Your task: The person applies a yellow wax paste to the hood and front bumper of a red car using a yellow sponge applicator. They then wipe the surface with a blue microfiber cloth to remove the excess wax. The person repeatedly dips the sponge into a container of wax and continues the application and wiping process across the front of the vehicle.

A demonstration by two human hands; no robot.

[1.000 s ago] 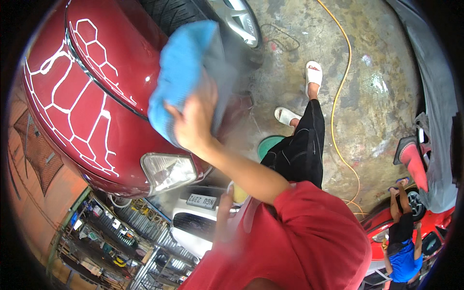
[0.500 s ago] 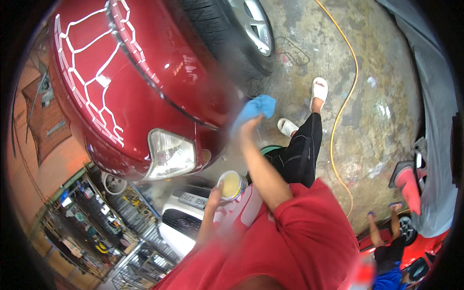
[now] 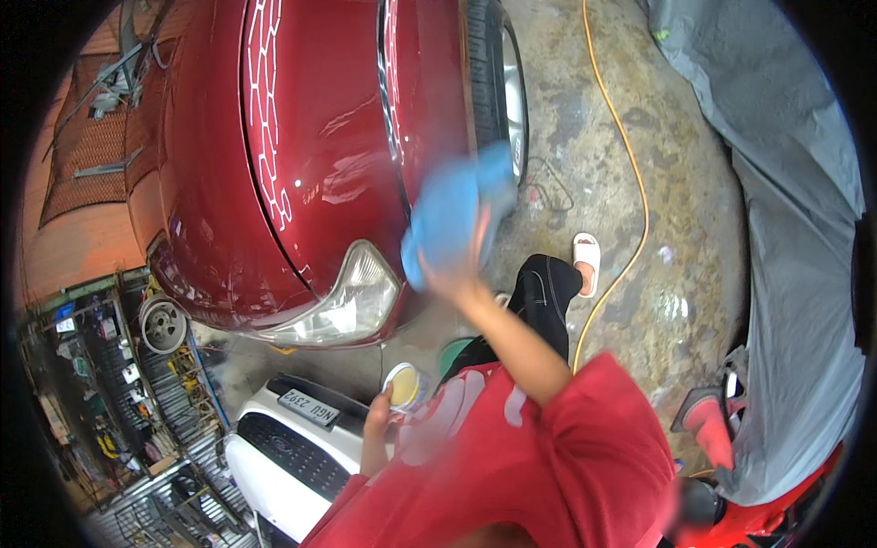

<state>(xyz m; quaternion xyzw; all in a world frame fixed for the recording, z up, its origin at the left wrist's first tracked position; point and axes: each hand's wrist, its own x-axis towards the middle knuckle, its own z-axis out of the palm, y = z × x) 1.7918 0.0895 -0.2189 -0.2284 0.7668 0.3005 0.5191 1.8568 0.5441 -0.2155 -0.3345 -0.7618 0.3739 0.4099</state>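
My right hand (image 3: 455, 277), smeared by motion, is closed on a blue cloth (image 3: 448, 210). The cloth lies over the front fender of the dark red car (image 3: 329, 173), above the headlight (image 3: 361, 297); whether it presses on the paint I cannot tell. In my left hand (image 3: 376, 420), lower and close to my body, is an open round tub (image 3: 405, 385) with pale yellow stuff inside. White honeycomb-patterned reflections run along the car's glossy hood.
A white car's front (image 3: 292, 438) stands close at lower left. The car's front wheel (image 3: 512, 100) is ahead. An orange hose (image 3: 630, 155) crosses the stained concrete floor. At right are a grey cover (image 3: 786, 274) and a red traffic cone (image 3: 708, 427). Shelves with tools stand far left.
My view has turned and shifted. My right hand has moved the cloth leftward and over the fender from beside its edge. My left hand still holds the tub.
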